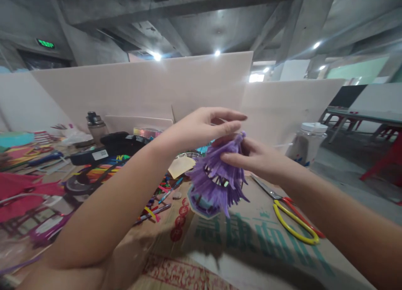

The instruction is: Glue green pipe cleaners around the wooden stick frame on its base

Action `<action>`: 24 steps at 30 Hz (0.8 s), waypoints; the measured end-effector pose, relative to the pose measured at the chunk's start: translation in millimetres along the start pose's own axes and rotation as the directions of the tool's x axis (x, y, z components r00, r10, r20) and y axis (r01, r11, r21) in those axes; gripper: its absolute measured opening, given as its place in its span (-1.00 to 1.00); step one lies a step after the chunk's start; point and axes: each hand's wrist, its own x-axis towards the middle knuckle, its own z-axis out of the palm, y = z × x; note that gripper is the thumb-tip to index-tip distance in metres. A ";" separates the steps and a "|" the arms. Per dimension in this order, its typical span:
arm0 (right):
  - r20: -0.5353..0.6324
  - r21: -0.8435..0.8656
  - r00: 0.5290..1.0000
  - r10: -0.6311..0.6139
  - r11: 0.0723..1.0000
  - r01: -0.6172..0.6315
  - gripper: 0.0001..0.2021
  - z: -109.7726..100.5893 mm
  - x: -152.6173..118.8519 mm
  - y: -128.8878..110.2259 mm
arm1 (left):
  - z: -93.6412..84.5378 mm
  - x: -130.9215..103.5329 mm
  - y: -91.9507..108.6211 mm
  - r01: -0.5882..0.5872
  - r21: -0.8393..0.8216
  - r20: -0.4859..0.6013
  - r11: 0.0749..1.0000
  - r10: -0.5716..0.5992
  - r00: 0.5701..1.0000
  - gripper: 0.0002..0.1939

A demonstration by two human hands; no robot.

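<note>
- A purple paper tower (216, 193) with two tiers of fringed roof sits a little right of the middle of the frame, tilted, its pointed top leaning toward the upper right.
- The right hand (249, 154) comes in from the lower right and holds the tower near its top, thumb flat on the front of the upper roof and fingers behind.
- The left hand (216, 122) reaches in from the lower left, just above the upper roof, with the upper fingers stretched out and a narrow gap over the thumb; whether its lower fingers grip the paper, I cannot tell.
- Below the tower's roofs shows a pale blue, many-sided base (204, 204).
- Printed cardboard (251, 256) spreads over the lower middle of the frame.
- Scissors (278, 198) with one yellow and one red handle lie on it, right of the tower, blades toward the upper left.
- Left of the tower are a sheet of pale yellow paper (181, 167) and scattered pens (171, 191).
- A white-lidded jar (304, 143) stands at the right of the frame.
- A dark-capped bottle (96, 128) stands at the left, behind a black case (125, 143).
- Blurred pink paper (25, 193) lies at the left edge.
</note>
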 end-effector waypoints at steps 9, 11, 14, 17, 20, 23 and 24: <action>0.098 -0.238 0.958 0.270 0.941 -0.241 -0.45 14.1 -51.2 17.1 | -34.1 12.2 -183.2 0.672 0.277 -0.437 0.687 -0.533 0.725 -0.30; 0.083 -0.292 0.952 0.295 0.921 -0.260 -0.29 19.0 -57.0 19.7 | -19.6 16.0 -219.4 0.709 0.280 -0.446 0.648 -0.566 0.693 -0.18; 0.090 -0.354 0.956 0.281 0.906 -0.233 -0.08 21.8 -64.2 23.7 | 7.4 24.8 -255.5 0.762 0.261 -0.476 0.593 -0.607 0.636 0.01; 0.070 -0.367 0.958 0.278 0.900 -0.234 -0.10 22.1 -70.8 30.5 | 30.0 35.2 -274.2 0.806 0.230 -0.541 0.545 -0.617 0.571 0.04; 0.024 -0.398 0.970 0.240 0.893 -0.211 -0.18 21.0 -78.0 41.9 | 43.2 41.4 -282.4 0.829 0.203 -0.617 0.521 -0.589 0.522 -0.12; -0.015 -0.449 0.991 0.130 0.885 -0.123 -0.21 19.0 -82.7 53.1 | 47.1 41.0 -285.9 0.823 0.192 -0.655 0.535 -0.555 0.513 -0.25; -0.021 -0.464 0.994 0.107 0.880 -0.105 -0.21 18.8 -83.0 55.2 | 46.9 39.8 -286.4 0.818 0.186 -0.662 0.544 -0.546 0.514 -0.26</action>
